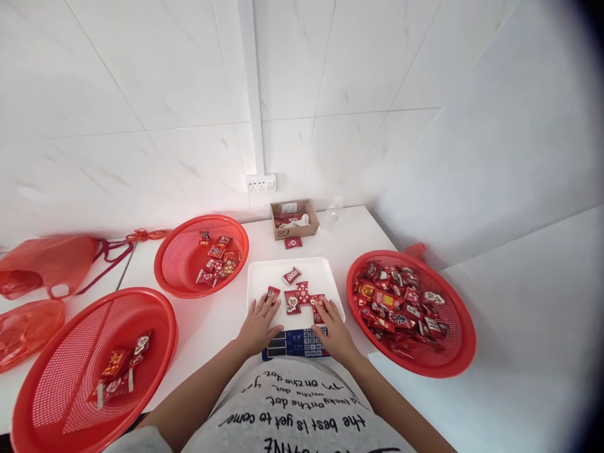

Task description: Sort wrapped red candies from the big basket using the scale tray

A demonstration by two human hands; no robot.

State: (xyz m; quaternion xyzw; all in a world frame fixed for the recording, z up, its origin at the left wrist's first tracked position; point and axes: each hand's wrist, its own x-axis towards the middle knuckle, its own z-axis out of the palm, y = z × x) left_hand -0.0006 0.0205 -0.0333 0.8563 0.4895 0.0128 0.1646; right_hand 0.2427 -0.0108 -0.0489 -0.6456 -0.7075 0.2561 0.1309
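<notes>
Several small red wrapped packets lie on the white tray (262,272) of a weighing scale with a blue keypad (297,341). My left hand (256,326) rests at the tray's left edge, fingers stretched out, their tips at one red packet (272,294). On the right side, my right hand (336,332) lies with fingers apart, partly over another red packet (319,314). Between the hands are a packet with white print (292,302) and a dotted one (302,292). A packet with pale ends (291,275) sits farther back. Neither hand grips anything.
To the right stands a red basket (465,340) heaped with packets. Two red baskets on the left, one farther back (163,258) and one nearer (23,390), hold a few packets each. Behind the scale are a cardboard box (295,234), a loose packet (293,243) and a clear bottle (331,217).
</notes>
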